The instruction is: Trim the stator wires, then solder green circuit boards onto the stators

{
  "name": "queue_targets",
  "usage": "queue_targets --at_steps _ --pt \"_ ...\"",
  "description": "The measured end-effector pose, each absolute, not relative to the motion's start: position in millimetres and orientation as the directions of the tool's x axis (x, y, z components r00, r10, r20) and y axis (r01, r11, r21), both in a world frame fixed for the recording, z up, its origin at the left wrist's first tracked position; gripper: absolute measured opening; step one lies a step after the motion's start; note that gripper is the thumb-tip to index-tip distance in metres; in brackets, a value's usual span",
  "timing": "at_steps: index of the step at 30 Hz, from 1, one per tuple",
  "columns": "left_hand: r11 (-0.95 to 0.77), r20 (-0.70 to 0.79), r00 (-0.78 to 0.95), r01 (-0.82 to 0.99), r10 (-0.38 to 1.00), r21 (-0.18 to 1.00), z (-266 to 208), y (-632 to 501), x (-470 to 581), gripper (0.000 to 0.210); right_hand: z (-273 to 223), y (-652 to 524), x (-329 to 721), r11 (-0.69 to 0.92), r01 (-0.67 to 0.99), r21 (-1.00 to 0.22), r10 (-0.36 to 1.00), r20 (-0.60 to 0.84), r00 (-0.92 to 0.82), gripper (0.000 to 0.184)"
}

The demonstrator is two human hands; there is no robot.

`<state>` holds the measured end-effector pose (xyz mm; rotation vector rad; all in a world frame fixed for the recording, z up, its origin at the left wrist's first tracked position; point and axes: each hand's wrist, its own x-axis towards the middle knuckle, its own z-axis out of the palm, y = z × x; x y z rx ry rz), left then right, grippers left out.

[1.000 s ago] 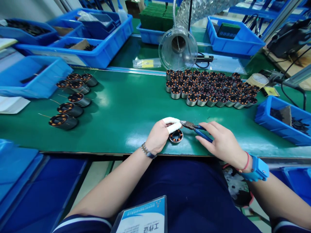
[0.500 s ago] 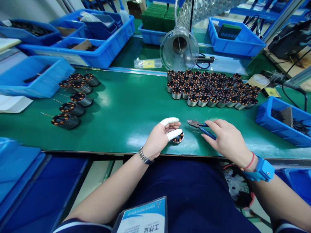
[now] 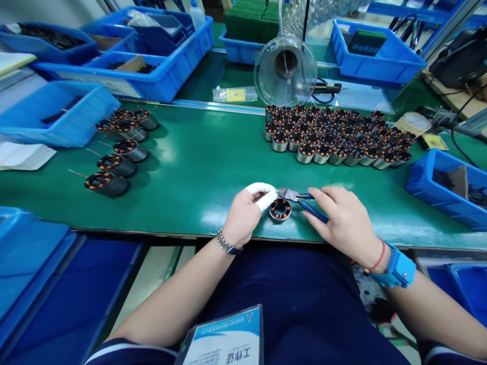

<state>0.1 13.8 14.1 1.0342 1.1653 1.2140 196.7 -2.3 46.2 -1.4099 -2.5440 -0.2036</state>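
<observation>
My right hand [image 3: 344, 215] grips blue-handled side cutters [image 3: 292, 195], their jaws pointing left toward my left fingertips. White finger cots cover the thumb and forefinger of my left hand [image 3: 247, 210], which are pinched together beside the cutter tips. What they hold, if anything, is too small to make out. Just below the jaws, a single motor stator [image 3: 280, 219] with copper windings and a black inside stands upright on the green bench mat [image 3: 205, 172]. My left fingertips are over its upper left edge.
Rows of stators [image 3: 338, 137] stand at the back right. Several more stators [image 3: 108, 183], wires sticking out, lie tilted at the left. A clear funnel-shaped extraction hood [image 3: 266, 76] hangs behind the rows. Blue bins [image 3: 437, 177] line the right, left and back.
The side cutters have moved left, up to my left fingertips. My left thumb has lifted off the stator and closed against the forefinger, so the stator's top shows. The view has shifted slightly.
</observation>
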Motion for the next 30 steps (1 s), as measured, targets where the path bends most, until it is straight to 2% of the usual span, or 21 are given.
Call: queue_targets --at_steps 20,24,26,28,30 --pt "0.091 -0.092 0.002 -0.133 0.996 0.987 14 15 1 0.005 40 0 193 0.561 0.827 0.032 0.772 0.34 -0.537 0.036" --pt "0.104 -0.105 -0.003 -0.142 0.994 0.984 16 12 0 0.01 43 0 197 0.553 0.833 -0.006 0.752 0.435 -0.495 0.036" --pt "0.137 -0.138 0.003 -0.164 0.99 0.977 17 7 -3 0.023 45 0 205 0.51 0.86 -0.017 0.77 0.453 -0.449 0.037" --pt "0.172 -0.175 0.001 -0.17 0.985 0.97 18 2 -7 0.03 45 1 216 0.456 0.89 0.002 0.813 0.407 -0.417 0.039" --pt "0.183 -0.187 -0.012 -0.155 0.982 0.971 18 -3 -11 0.027 44 1 225 0.426 0.903 0.054 0.85 0.318 -0.42 0.04"
